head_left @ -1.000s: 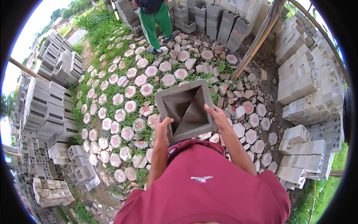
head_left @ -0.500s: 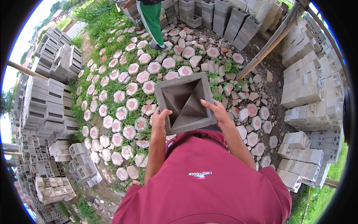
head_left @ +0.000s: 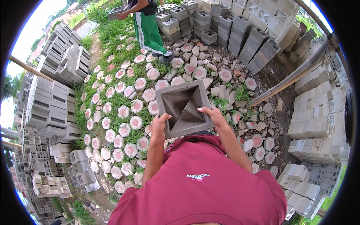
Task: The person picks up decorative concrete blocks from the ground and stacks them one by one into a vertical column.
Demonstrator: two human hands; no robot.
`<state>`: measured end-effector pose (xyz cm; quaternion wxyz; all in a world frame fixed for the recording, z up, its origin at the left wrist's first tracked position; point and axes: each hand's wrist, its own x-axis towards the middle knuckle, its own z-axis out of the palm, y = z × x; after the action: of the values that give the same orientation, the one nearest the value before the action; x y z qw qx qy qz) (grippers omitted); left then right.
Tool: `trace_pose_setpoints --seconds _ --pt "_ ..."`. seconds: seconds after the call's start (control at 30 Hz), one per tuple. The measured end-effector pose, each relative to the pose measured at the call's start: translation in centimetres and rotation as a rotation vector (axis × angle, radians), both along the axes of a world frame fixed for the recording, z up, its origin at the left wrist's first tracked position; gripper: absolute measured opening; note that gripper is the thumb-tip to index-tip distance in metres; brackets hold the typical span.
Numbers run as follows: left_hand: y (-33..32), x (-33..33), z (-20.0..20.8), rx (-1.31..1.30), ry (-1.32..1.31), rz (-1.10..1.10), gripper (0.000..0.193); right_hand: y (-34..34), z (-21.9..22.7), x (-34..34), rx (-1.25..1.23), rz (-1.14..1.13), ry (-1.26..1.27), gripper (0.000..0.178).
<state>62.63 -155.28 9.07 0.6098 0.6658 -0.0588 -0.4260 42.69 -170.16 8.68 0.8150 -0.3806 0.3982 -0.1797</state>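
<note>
A square grey concrete block (head_left: 182, 129) with a hollow front, crossed by slanted inner faces, is held up before my body. My left hand (head_left: 160, 125) grips its left side, thumb over the rim near the lower corner. On the opposite side my right hand (head_left: 214, 117) is closed round the edge, its thumb also reaching over the rim. The fingers behind the block are mostly hidden. Below it, the maroon shirt (head_left: 202, 187) on my body fills the lower middle.
Hexagonal pavers (head_left: 130, 150) with pink centres lie in grass, with broken rubble (head_left: 247, 123) to the right. Concrete block stacks (head_left: 48, 101) line both sides and the back. A pole (head_left: 288, 80) leans at the right. Ahead, a person in green trousers (head_left: 148, 32) carries a grey block (head_left: 117, 13).
The pavers and stacks have shifted in view as my head moved. The person ahead shows more fully, with a block in hand. My grip on the block looks the same.
</note>
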Motion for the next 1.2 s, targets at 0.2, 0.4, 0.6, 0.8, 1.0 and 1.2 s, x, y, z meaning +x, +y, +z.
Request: trace_pose_setpoints --seconds 0.2,0.4,0.6,0.8,1.0,1.2 --pt "-9.7 4.1 -1.4 -0.05 0.027 -0.014 0.038 -10.1 -0.1 3.8 -0.055 -0.016 0.016 0.051" --pt "-16.8 7.3 -1.1 -0.022 -0.041 -0.023 0.037 -16.7 -0.3 6.9 -0.027 -0.02 0.05 0.046" --pt "-23.8 12.2 0.4 0.021 0.065 -0.143 0.029 -21.7 -1.0 10.9 -0.002 -0.111 0.056 0.044" --pt "-32.4 22.0 -2.3 0.018 0.018 -0.254 0.028 -27.8 -2.5 18.7 -0.049 -0.227 0.103 0.05" --pt "-41.4 32.8 -1.5 -0.02 0.023 -0.341 0.027 -35.4 0.4 29.9 0.003 -0.318 0.072 0.054" --pt "-47.8 44.9 1.3 0.007 0.056 -0.404 0.046 -41.4 -4.3 40.8 -0.112 -0.327 0.244 0.069"
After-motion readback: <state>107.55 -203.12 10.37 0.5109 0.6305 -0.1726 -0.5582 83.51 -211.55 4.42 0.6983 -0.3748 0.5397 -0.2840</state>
